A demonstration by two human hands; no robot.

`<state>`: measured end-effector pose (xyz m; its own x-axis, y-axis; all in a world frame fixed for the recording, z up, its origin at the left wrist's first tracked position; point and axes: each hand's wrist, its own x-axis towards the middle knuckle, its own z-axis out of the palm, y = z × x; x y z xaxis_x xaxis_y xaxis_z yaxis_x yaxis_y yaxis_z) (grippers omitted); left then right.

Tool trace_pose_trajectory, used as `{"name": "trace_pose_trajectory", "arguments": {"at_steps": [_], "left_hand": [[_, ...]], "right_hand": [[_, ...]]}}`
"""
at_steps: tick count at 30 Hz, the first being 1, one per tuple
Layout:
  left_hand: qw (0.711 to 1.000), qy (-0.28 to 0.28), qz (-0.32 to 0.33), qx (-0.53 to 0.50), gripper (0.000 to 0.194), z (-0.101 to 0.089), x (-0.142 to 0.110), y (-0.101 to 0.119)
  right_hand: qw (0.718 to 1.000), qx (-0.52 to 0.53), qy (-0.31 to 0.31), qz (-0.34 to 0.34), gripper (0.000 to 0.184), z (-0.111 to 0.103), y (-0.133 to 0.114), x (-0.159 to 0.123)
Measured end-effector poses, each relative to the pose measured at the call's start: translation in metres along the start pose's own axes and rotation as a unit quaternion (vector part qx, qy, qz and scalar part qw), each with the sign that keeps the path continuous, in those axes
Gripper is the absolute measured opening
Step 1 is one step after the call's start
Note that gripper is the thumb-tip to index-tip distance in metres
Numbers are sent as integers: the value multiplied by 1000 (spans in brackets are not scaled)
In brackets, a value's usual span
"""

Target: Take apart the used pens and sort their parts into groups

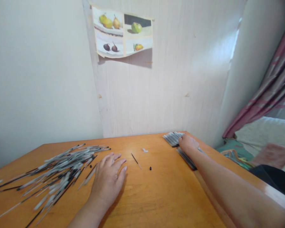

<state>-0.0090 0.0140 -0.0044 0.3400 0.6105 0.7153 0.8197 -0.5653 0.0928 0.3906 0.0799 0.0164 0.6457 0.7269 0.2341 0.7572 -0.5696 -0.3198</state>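
Note:
My left hand [109, 177] hovers over or rests lightly on the table, palm down, fingers spread, with nothing in it. To its left spreads a loose pile of pen parts [68, 163], with thin dark refills and pale translucent tubes. At the back right, my right hand [188, 143] is closed over a row of pens [173, 139]; its fingertips point down at them, and whatever they pinch is hidden. A second row of pens [186, 158] lies nearer, partly under my right forearm. Between my hands lies a single pen refill [135, 159].
On the orange wooden table [152, 202] are a small black cap [150, 168], a small whitish piece [144, 150] and another black cap [91, 166] by the pile. A wall with a fruit print [123, 34] rises behind. A black object [273, 179] stands beyond the right edge.

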Motion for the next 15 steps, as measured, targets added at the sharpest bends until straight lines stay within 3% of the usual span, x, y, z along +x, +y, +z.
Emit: {"name": "trace_pose_trajectory", "arguments": {"at_steps": [4, 9, 12, 15], "left_hand": [[1000, 9, -12, -5, 29, -3, 2, -2], [998, 26, -56, -15, 29, -15, 7, -11], [992, 47, -112, -23, 31, -25, 10, -27], [974, 72, -207, -55, 33, -33, 9, -50]], "right_hand": [[1000, 14, 14, -19, 43, -9, -10, -12], [992, 79, 16, -98, 40, -14, -33, -46], [981, 125, 8, -151, 36, -14, -47, -70], [963, 174, 2, -203, 31, -14, -60, -92]]}}
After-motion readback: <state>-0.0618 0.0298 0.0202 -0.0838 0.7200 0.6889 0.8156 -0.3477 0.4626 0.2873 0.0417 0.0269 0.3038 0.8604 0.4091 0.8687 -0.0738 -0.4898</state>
